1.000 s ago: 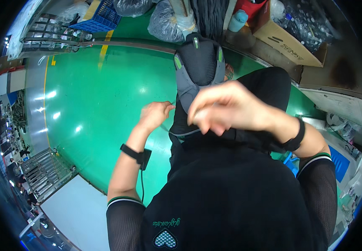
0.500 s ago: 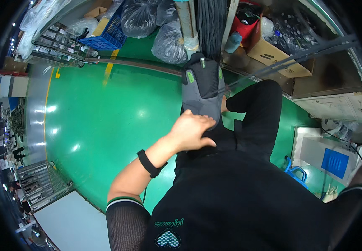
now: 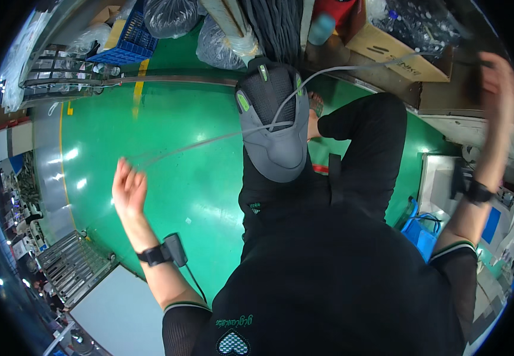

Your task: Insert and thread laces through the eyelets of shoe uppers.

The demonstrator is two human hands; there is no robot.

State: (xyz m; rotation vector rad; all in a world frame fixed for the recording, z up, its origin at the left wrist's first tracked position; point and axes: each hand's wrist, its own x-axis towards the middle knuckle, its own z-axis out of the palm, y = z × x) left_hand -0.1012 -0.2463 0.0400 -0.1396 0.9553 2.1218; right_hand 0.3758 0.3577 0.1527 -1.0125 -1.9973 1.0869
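A grey shoe [image 3: 276, 151] with a black mesh tongue and green accents lies over my left leg, its toe toward my body; what supports its far end is hidden. A thin grey shoelace [image 3: 322, 72] passes across the shoe's throat. One side runs straight and blurred to my left hand [image 3: 129, 188], whose curled fingertips are closed on it. The other side curves toward the far right and fades from sight short of my right hand [image 3: 500, 89]. That hand is raised by the shelf, its fingers smeared by motion, so its grip is unclear.
At the far right, a cardboard box [image 3: 381, 53] of small dark and clear pieces stands on a shelf. Dark cords [image 3: 275, 26] hang beyond the shoe. A blue crate [image 3: 135, 38] and plastic bags [image 3: 218, 47] sit at the far left. Near my left wrist is a cabled black box [image 3: 175, 249].
My left hand has left the shoe's toe and swung out to the left with the lace. My right hand has risen into view at the far right. The lace now spreads both ways.
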